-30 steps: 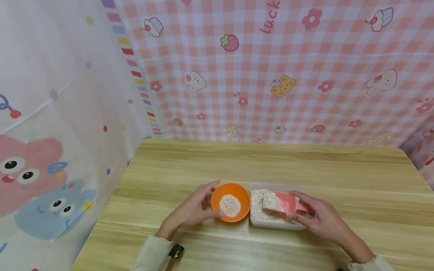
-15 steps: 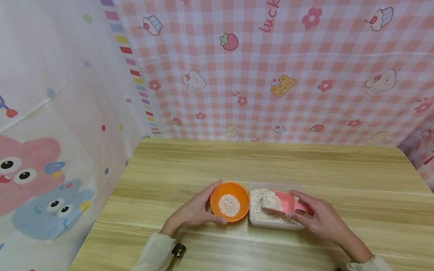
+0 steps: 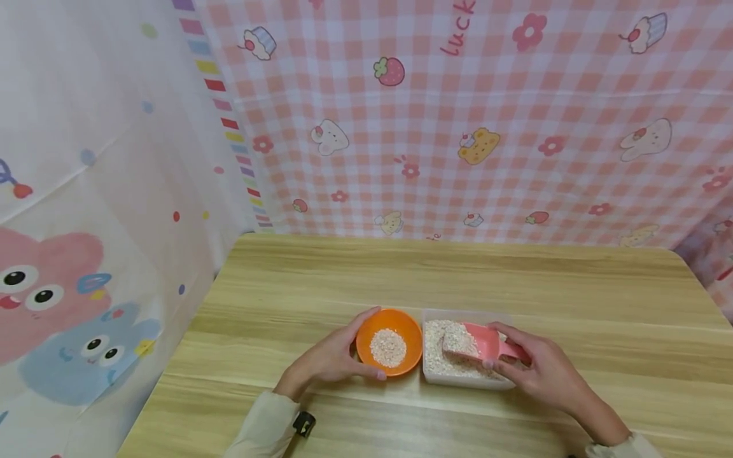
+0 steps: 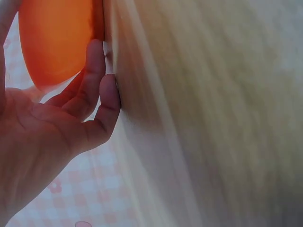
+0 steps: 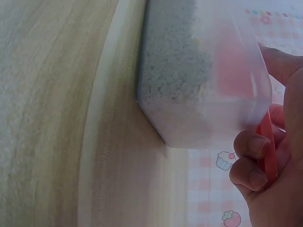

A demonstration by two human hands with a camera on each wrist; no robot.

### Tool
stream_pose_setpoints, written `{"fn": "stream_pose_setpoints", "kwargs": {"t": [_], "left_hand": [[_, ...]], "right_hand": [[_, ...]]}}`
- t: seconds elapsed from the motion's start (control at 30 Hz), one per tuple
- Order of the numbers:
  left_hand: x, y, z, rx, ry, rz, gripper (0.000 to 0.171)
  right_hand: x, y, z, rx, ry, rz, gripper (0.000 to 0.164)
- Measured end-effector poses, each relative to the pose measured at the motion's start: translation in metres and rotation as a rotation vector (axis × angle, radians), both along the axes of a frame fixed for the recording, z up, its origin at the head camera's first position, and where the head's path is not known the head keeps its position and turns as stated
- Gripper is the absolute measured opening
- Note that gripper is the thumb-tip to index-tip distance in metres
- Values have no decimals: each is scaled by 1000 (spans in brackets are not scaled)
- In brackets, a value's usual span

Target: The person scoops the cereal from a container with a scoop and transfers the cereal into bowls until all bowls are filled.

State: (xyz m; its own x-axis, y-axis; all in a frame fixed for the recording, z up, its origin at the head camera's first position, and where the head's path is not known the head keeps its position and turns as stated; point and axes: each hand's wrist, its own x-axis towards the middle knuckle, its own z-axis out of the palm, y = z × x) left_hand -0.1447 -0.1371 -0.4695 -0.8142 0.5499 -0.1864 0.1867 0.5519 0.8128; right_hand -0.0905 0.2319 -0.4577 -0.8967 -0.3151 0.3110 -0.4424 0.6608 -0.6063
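Observation:
An orange bowl (image 3: 410, 337) with pale oat-like flakes (image 3: 388, 348) on its bottom stands on the table. My left hand (image 3: 335, 355) holds its left side, thumb at the near rim and index finger at the far rim; in the left wrist view the other fingers curl beside the bowl (image 4: 57, 42). Right of it is a translucent plastic container (image 3: 466, 381) of the same flakes. With my right hand (image 3: 541, 366) I grip a pink scoop (image 3: 485, 341), whose front is loaded with flakes inside the container. The right wrist view shows fingers wrapped round the scoop's handle (image 5: 268, 156).
The bowl and container stand side by side, almost touching, on a wooden table (image 3: 321, 270). A pink checked cloth (image 3: 435, 114) hangs behind the table's back edge. A white cartoon-printed cloth (image 3: 143, 178) hangs at the left.
My left hand has moved slightly right and closed in on the bowl, its thumb shifting to the near rim. The right hand and scoop hold the same position.

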Motion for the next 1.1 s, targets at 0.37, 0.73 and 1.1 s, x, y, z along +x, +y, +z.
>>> {"fn": "stream_pose_setpoints", "kwargs": {"t": [0.37, 0.73, 1.1], "left_hand": [[0, 1, 3, -32, -13, 0, 110], [-2, 0, 3, -26, -17, -10, 110], [-3, 0, 3, -25, -25, -21, 110]], "right_hand": [[1, 1, -2, -53, 21, 37, 56], [-2, 1, 8, -23, 50, 36, 57], [-7, -7, 22, 14, 117, 36, 56]]}}
